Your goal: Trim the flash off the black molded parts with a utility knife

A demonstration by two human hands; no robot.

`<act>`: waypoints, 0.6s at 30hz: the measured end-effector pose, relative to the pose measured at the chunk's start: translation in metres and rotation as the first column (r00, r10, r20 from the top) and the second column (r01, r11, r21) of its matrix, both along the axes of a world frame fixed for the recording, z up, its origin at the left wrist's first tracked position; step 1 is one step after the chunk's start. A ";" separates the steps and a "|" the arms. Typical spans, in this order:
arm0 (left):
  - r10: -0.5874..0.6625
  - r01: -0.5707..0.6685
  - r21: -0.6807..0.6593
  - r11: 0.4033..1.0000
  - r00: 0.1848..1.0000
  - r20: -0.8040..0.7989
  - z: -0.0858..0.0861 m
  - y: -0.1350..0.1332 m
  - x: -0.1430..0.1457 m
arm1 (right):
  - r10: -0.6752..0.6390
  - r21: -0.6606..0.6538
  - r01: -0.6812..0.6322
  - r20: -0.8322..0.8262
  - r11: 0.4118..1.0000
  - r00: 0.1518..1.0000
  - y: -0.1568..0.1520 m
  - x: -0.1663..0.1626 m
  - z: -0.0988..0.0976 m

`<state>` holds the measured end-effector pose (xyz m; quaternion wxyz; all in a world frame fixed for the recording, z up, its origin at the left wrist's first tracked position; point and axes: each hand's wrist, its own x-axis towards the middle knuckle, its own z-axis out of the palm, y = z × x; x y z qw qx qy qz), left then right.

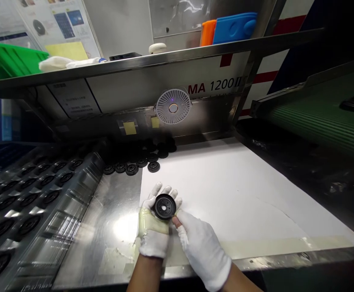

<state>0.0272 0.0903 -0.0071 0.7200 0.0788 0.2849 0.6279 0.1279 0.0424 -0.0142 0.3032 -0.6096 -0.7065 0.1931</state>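
A black round disc (165, 206), with a raised rim, a centre hole and smaller holes around it, rests in my left hand (154, 227). That hand wears a white glove with yellowish tape at the palm and is turned palm up, its fingers behind the disc. My right hand (202, 245), in a white glove with the thumb tip bare, comes in at the disc's lower right edge. Its thumb and fingers are pinched together there; whatever lies between them is too small to make out. Several similar black discs (154, 166) stand in stacks beyond my hands.
Stacked clear plastic trays (82, 198) with black discs in their pockets are at left. White paper (225, 190) covers part of the metal table (104, 231). A fan (173, 106) hangs under the shelf (128, 63). At right is a green ribbed conveyor belt (322, 105) bearing a black disc.
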 end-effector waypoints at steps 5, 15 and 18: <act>0.087 -0.085 -0.027 0.996 0.993 0.084 0.000 0.001 0.006 | -0.046 -0.001 0.046 0.013 0.999 0.999 0.000 0.002 -0.007; -0.038 0.038 -0.033 0.999 0.999 0.025 0.000 0.001 0.000 | -0.004 0.001 0.004 0.000 1.000 1.000 -0.003 -0.002 -0.002; -0.069 0.071 -0.037 0.997 0.996 0.048 0.000 0.001 -0.002 | -0.039 -0.006 0.039 0.018 0.999 0.999 -0.001 0.005 -0.005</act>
